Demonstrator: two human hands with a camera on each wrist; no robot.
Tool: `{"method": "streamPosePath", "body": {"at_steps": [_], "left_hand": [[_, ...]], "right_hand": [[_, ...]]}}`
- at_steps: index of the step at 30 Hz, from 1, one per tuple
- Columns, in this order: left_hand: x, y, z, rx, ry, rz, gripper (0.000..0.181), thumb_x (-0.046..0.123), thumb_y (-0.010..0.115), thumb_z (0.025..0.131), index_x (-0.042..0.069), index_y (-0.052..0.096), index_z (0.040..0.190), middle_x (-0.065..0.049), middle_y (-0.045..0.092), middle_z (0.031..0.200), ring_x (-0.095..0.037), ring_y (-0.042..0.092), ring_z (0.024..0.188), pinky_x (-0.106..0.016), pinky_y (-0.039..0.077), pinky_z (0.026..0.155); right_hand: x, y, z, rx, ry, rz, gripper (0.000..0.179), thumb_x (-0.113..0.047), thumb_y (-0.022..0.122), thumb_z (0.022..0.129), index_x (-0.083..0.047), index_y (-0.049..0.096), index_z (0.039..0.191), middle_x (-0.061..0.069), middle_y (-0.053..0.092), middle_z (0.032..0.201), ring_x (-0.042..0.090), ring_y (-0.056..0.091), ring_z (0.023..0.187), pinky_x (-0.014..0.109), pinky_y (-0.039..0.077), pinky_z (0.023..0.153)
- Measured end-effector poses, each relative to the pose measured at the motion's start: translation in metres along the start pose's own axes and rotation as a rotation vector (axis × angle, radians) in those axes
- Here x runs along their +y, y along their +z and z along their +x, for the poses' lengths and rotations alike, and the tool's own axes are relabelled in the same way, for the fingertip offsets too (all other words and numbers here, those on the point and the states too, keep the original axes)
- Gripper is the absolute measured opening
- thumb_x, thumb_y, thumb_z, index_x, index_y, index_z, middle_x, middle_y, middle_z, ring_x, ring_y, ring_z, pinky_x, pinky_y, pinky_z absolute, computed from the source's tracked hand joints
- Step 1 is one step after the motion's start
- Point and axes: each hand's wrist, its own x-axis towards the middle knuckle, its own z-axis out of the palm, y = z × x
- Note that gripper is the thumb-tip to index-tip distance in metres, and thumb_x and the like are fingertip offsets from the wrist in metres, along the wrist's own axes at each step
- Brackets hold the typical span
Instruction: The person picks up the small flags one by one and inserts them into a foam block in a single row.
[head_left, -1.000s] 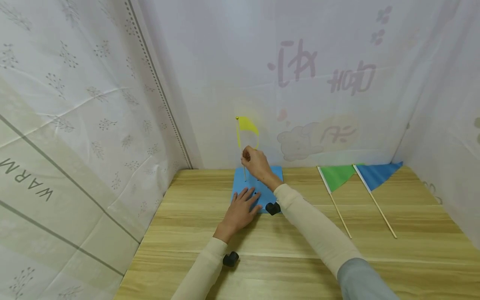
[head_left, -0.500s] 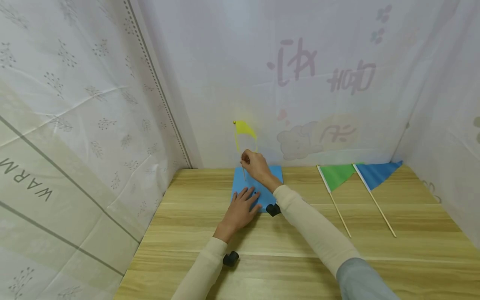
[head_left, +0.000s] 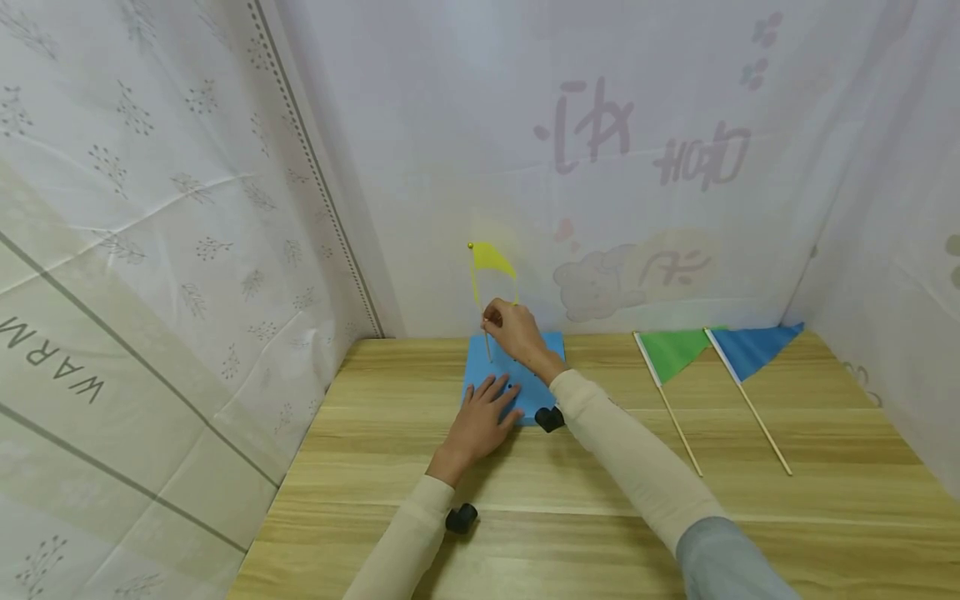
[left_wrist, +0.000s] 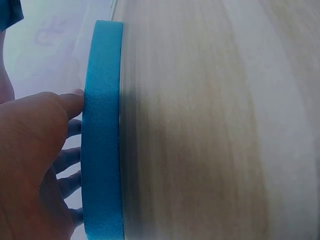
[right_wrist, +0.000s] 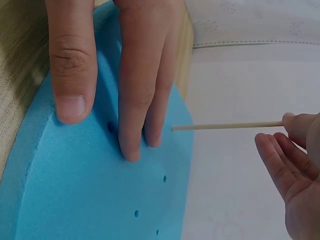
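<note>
Between thumb and fingers my right hand (head_left: 517,331) pinches the wooden stick of a yellow flag (head_left: 491,257). The flag leans slightly left, and the hand hides part of its cloth. The stick's lower end (right_wrist: 175,128) meets the far left part of a blue foam board (head_left: 553,343) in the right wrist view; how deep it sits, I cannot tell. My left hand (head_left: 480,417) rests with spread, straight fingers on the board's near left part. In the left wrist view its fingers lie against the top face, beside the board's thick edge (left_wrist: 102,130). Several small holes (right_wrist: 136,213) dot the board.
To the right on the wooden table (head_left: 600,517) lie a green flag (head_left: 675,354) and a blue flag (head_left: 753,350), sticks pointing toward me. A printed white curtain (head_left: 450,125) stands behind the table and along its sides.
Over the last second my right hand and the yellow flag have dropped slightly, and the flag's top has shifted a little left. My left hand has stayed on the board.
</note>
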Motion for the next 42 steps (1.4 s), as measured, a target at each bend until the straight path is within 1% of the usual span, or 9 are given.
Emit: {"method": "streamPosePath", "body": {"at_steps": [7, 12, 16, 20, 27, 32, 38, 42], "left_hand": [[0.001, 0.000, 0.000, 0.005, 0.000, -0.005, 0.055, 0.040, 0.059, 0.111, 0.015, 0.054, 0.159, -0.014, 0.041, 0.170, -0.040, 0.035, 0.160, -0.072, 0.026, 0.128], [0.000, 0.000, 0.000, 0.003, -0.005, -0.001, 0.055, 0.041, 0.059, 0.111, 0.015, 0.054, 0.159, -0.013, 0.041, 0.170, -0.039, 0.035, 0.160, -0.071, 0.026, 0.128], [0.001, 0.000, 0.000, -0.007, -0.014, 0.002, 0.055, 0.042, 0.057, 0.111, 0.017, 0.052, 0.160, -0.012, 0.040, 0.171, -0.038, 0.033, 0.161, -0.070, 0.025, 0.129], [0.001, 0.000, 0.000, -0.013, -0.019, 0.001, 0.056, 0.043, 0.056, 0.111, 0.017, 0.052, 0.160, -0.012, 0.040, 0.171, -0.038, 0.033, 0.161, -0.070, 0.025, 0.129], [0.001, 0.000, 0.000, -0.006, -0.014, 0.000, 0.056, 0.042, 0.057, 0.111, 0.015, 0.052, 0.160, -0.012, 0.040, 0.171, -0.038, 0.033, 0.161, -0.069, 0.024, 0.129], [0.002, -0.001, -0.001, -0.004, -0.011, -0.008, 0.056, 0.042, 0.055, 0.112, 0.015, 0.050, 0.161, -0.013, 0.039, 0.172, -0.039, 0.032, 0.162, -0.069, 0.023, 0.130], [0.002, -0.002, -0.002, 0.002, -0.009, -0.006, 0.056, 0.043, 0.054, 0.112, 0.015, 0.050, 0.161, -0.013, 0.039, 0.172, -0.039, 0.031, 0.162, -0.069, 0.022, 0.130], [0.002, -0.001, -0.001, -0.001, -0.009, -0.006, 0.056, 0.042, 0.056, 0.112, 0.015, 0.051, 0.161, -0.013, 0.039, 0.171, -0.039, 0.032, 0.161, -0.069, 0.022, 0.130]], "right_hand": [[0.001, -0.005, 0.000, -0.009, 0.006, -0.022, 0.015, -0.017, 0.068, 0.107, -0.007, 0.071, 0.117, 0.011, 0.077, 0.114, 0.026, 0.075, 0.104, 0.040, 0.064, 0.090], [0.007, -0.013, -0.003, 0.013, -0.002, -0.053, 0.013, -0.014, 0.069, 0.106, -0.005, 0.073, 0.115, 0.011, 0.077, 0.111, 0.027, 0.075, 0.101, 0.041, 0.064, 0.087], [0.017, -0.023, -0.008, 0.034, 0.001, -0.076, 0.012, -0.014, 0.070, 0.105, -0.005, 0.074, 0.112, 0.011, 0.077, 0.107, 0.027, 0.075, 0.098, 0.041, 0.064, 0.084], [0.030, -0.034, -0.013, 0.043, 0.013, -0.073, 0.013, -0.015, 0.069, 0.105, -0.004, 0.074, 0.112, 0.011, 0.076, 0.107, 0.027, 0.074, 0.098, 0.042, 0.064, 0.083], [0.053, -0.061, -0.026, 0.091, 0.054, -0.063, 0.012, -0.012, 0.069, 0.105, -0.004, 0.074, 0.112, 0.013, 0.077, 0.106, 0.030, 0.073, 0.098, 0.046, 0.063, 0.084], [0.070, -0.083, -0.037, 0.130, 0.074, -0.048, 0.014, -0.010, 0.069, 0.104, 0.000, 0.074, 0.112, 0.016, 0.077, 0.105, 0.032, 0.074, 0.096, 0.048, 0.063, 0.084], [0.088, -0.109, -0.052, 0.191, 0.074, -0.044, 0.012, -0.009, 0.070, 0.103, 0.001, 0.075, 0.109, 0.018, 0.077, 0.101, 0.034, 0.074, 0.091, 0.051, 0.061, 0.081], [0.101, -0.124, -0.064, 0.236, 0.075, -0.084, 0.010, -0.008, 0.070, 0.102, -0.001, 0.076, 0.106, 0.017, 0.078, 0.097, 0.034, 0.074, 0.086, 0.047, 0.059, 0.075]]}}
